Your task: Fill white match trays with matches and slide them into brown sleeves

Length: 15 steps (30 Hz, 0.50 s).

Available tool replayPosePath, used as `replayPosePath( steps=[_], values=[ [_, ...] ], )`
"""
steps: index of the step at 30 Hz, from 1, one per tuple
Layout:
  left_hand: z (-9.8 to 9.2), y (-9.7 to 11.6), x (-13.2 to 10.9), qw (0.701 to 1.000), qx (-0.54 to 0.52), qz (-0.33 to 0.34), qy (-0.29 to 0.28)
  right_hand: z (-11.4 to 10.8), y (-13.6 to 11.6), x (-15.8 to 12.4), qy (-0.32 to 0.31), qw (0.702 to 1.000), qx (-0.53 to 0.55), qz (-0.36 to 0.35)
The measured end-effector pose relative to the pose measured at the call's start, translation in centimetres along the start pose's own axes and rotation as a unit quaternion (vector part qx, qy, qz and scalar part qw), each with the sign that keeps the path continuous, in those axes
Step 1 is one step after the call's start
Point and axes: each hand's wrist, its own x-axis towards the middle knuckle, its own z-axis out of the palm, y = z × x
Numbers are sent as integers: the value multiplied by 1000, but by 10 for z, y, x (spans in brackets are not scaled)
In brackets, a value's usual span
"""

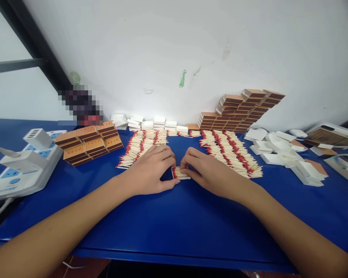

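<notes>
On the worktop [174, 227], a tray of matches [180, 173] sits between the fingers of the left hand [149, 172] and right hand [210, 173], touching both. Loose matches [232, 152] lie behind the fingers, spread to either side. Stacked matchboxes [88, 143] stand left of the fingers, with a power strip [20, 170] farther left. Empty trays [284, 156] lie to the right, and a matchbox stack [240, 110] stands against the wall [174, 58] behind them.

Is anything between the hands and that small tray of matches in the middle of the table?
Nothing visible. The left hand and right hand both touch the tray of matches on the blue table, fingertips at its two ends. The loose matches lie in rows nearer the wall, apart from the tray.
</notes>
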Motion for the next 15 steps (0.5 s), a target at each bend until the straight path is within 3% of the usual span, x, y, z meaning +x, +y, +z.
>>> replayPosePath(
  steps=[12,15],
  values=[
    [-3,2,-2,1000,-13,-19,1,0,-7,1,20,1000,7,0],
    [-3,1,-2,999,-20,-20,14,-8,-2,5,70,997,11,7]
  ],
)
